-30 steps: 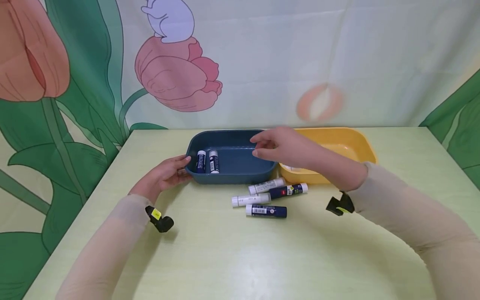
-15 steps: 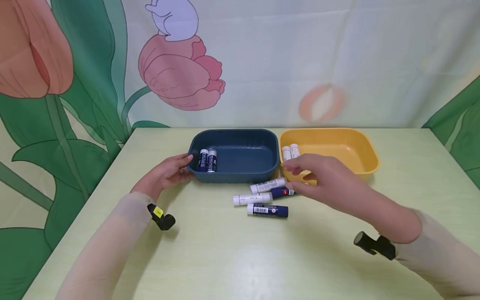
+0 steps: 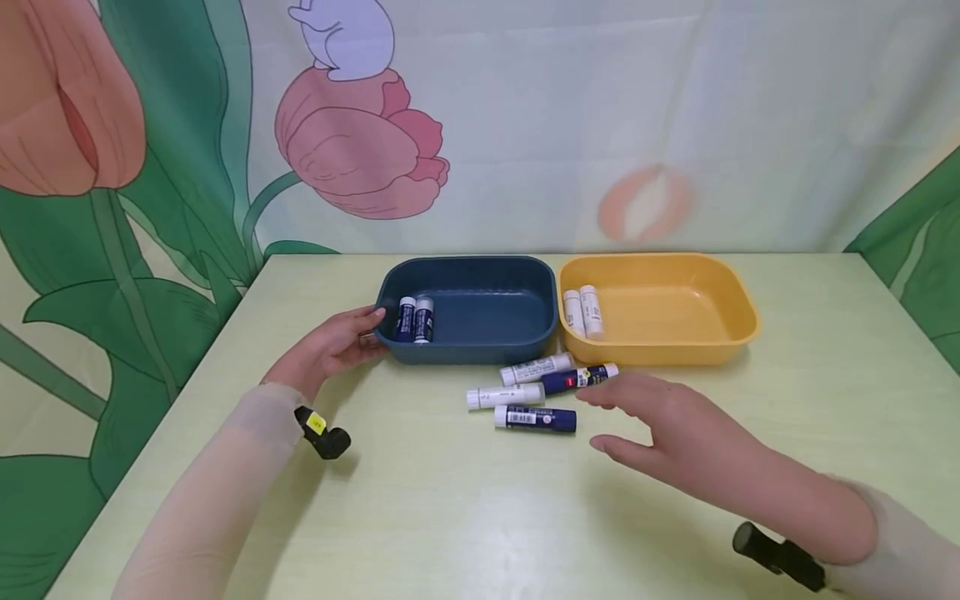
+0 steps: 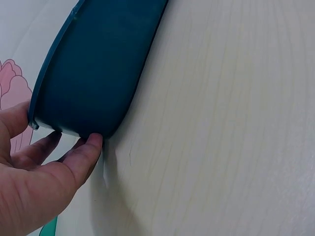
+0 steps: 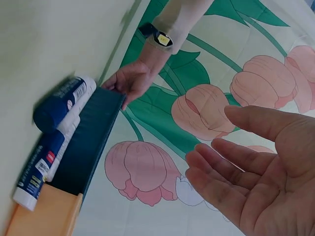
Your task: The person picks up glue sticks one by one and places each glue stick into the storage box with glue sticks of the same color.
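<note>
My left hand (image 3: pixel 339 343) grips the left end of a dark blue plastic tray (image 3: pixel 480 353), thumb at the rim and fingertips against the end wall in the left wrist view. Two navy glue sticks (image 3: pixel 406 320) lie side by side inside its left end. With thumb and fingers apart and holding nothing, my right hand (image 3: pixel 675 425) hovers just right of a loose group on the table. That group has two white glue sticks (image 3: pixel 506 397), a navy glue stick with a white cap (image 3: pixel 535 420) and another navy one (image 3: pixel 579 379) behind.
A yellow tray (image 3: pixel 660 355) stands against the blue one's right end, with two white glue sticks (image 3: pixel 592 312) at its left side. Behind the pale table (image 3: pixel 450 508) hangs a cloth (image 3: pixel 525 125) printed with tulips.
My right hand has moved from over the blue tray rightward and toward the front, its fingers spreading. The two navy sticks in the blue tray now lie closer together. The left hand stays put.
</note>
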`<control>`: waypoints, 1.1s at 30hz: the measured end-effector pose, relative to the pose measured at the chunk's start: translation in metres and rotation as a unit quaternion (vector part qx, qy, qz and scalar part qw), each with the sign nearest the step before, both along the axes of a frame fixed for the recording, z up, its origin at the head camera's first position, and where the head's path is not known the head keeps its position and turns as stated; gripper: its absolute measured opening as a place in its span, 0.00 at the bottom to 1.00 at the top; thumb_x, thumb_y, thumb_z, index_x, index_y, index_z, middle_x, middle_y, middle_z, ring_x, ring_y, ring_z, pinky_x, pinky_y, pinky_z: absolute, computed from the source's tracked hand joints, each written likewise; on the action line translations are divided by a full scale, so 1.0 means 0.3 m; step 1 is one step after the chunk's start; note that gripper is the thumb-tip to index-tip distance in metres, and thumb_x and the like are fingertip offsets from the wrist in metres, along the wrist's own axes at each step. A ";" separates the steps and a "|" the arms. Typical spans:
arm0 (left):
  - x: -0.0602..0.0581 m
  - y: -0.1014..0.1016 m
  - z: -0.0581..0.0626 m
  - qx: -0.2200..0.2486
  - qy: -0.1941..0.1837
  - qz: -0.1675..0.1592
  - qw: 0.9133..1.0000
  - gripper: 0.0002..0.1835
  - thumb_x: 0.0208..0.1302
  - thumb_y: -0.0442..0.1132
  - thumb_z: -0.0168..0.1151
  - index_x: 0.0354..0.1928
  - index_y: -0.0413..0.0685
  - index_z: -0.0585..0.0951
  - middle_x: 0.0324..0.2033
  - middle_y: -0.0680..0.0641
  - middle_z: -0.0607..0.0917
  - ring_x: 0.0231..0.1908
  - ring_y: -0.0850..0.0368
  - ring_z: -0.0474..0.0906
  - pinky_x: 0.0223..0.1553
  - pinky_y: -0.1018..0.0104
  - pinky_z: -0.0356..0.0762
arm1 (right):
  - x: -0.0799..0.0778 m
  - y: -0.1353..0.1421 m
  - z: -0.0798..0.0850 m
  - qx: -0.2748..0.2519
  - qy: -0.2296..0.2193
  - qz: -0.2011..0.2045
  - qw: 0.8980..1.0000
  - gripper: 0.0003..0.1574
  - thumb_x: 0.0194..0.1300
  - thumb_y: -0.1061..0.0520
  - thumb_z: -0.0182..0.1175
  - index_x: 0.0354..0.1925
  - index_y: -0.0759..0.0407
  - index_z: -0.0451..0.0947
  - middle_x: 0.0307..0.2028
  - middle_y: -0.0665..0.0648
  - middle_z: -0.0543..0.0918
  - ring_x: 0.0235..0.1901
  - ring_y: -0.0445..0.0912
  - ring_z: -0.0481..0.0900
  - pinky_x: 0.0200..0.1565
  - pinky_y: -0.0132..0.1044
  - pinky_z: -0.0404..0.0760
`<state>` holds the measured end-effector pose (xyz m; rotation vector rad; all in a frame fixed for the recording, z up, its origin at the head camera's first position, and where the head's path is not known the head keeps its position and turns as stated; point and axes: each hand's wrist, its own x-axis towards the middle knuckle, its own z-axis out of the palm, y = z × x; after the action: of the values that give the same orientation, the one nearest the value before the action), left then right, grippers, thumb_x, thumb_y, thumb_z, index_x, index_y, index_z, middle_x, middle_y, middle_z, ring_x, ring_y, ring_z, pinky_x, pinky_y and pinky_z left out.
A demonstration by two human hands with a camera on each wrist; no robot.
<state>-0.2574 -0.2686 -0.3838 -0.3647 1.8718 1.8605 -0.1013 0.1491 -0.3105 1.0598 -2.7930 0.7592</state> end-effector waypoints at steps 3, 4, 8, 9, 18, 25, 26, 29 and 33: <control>0.003 -0.002 0.001 -0.001 0.001 0.000 1.000 0.33 0.83 0.45 0.41 0.83 0.49 0.47 0.75 0.39 0.59 0.67 0.51 0.65 0.80 0.52 0.57 | 0.008 -0.001 -0.024 0.015 -0.008 0.003 1.000 0.26 0.62 0.54 0.73 0.58 0.54 0.82 0.51 0.49 0.87 0.48 0.45 0.86 0.51 0.42 0.88; 0.003 -0.003 0.001 0.001 0.002 0.000 1.000 0.33 0.83 0.45 0.41 0.83 0.48 0.47 0.75 0.39 0.60 0.66 0.51 0.66 0.80 0.53 0.57 | 0.009 -0.003 -0.032 0.020 -0.012 0.004 1.000 0.26 0.63 0.54 0.73 0.58 0.54 0.82 0.51 0.50 0.87 0.49 0.46 0.86 0.52 0.43 0.87; 0.006 -0.004 -0.002 0.001 0.003 -0.003 1.000 0.33 0.83 0.45 0.41 0.83 0.48 0.47 0.71 0.40 0.63 0.64 0.53 0.67 0.79 0.53 0.58 | 0.009 -0.007 -0.063 0.042 -0.029 0.007 0.999 0.25 0.64 0.53 0.72 0.58 0.55 0.83 0.52 0.51 0.88 0.51 0.48 0.86 0.54 0.46 0.87; 0.006 -0.004 -0.003 0.002 0.003 -0.003 1.000 0.33 0.83 0.45 0.41 0.83 0.48 0.47 0.71 0.41 0.63 0.65 0.53 0.66 0.79 0.53 0.58 | 0.008 -0.008 -0.071 0.047 -0.034 0.005 0.998 0.25 0.64 0.53 0.72 0.59 0.54 0.83 0.52 0.51 0.88 0.52 0.48 0.86 0.54 0.46 0.87; 0.002 0.000 0.000 -0.001 0.002 0.001 1.000 0.33 0.83 0.46 0.42 0.83 0.49 0.47 0.75 0.40 0.60 0.67 0.51 0.65 0.80 0.52 0.57 | -0.009 -0.031 -0.141 0.086 -0.075 0.006 0.993 0.25 0.65 0.52 0.71 0.60 0.52 0.82 0.54 0.51 0.86 0.57 0.51 0.83 0.59 0.50 0.84; 0.002 0.002 -0.002 -0.001 -0.004 0.000 1.000 0.33 0.83 0.46 0.42 0.83 0.49 0.47 0.77 0.39 0.58 0.68 0.51 0.64 0.80 0.52 0.56 | -0.074 -0.075 -0.173 0.112 -0.065 0.013 0.991 0.24 0.66 0.55 0.70 0.59 0.56 0.82 0.56 0.56 0.85 0.57 0.52 0.83 0.59 0.49 0.85; 0.002 0.004 -0.001 -0.001 -0.006 0.002 1.000 0.33 0.83 0.46 0.42 0.83 0.50 0.47 0.77 0.39 0.58 0.68 0.51 0.64 0.80 0.52 0.57 | -0.086 -0.084 -0.178 0.115 -0.062 0.013 0.991 0.24 0.66 0.55 0.70 0.59 0.58 0.82 0.55 0.57 0.85 0.57 0.52 0.83 0.59 0.49 0.85; 0.000 0.006 0.002 0.001 -0.011 0.008 1.000 0.33 0.83 0.46 0.42 0.83 0.50 0.47 0.78 0.39 0.56 0.69 0.50 0.63 0.80 0.52 0.57 | -0.122 -0.116 -0.189 0.129 -0.056 0.011 0.990 0.24 0.65 0.56 0.70 0.58 0.61 0.82 0.54 0.59 0.85 0.55 0.52 0.83 0.59 0.47 0.85; -0.005 0.009 0.004 0.002 -0.015 0.012 1.000 0.33 0.83 0.45 0.41 0.83 0.50 0.47 0.79 0.39 0.54 0.71 0.49 0.61 0.80 0.52 0.56 | -0.157 -0.163 -0.201 0.166 -0.019 0.019 0.986 0.25 0.65 0.55 0.71 0.58 0.61 0.82 0.51 0.58 0.85 0.51 0.50 0.83 0.54 0.43 0.86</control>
<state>-0.2588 -0.2660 -0.3826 -0.4137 1.8504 1.8649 -0.1486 0.1004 -0.3706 1.1574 -3.0105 0.3230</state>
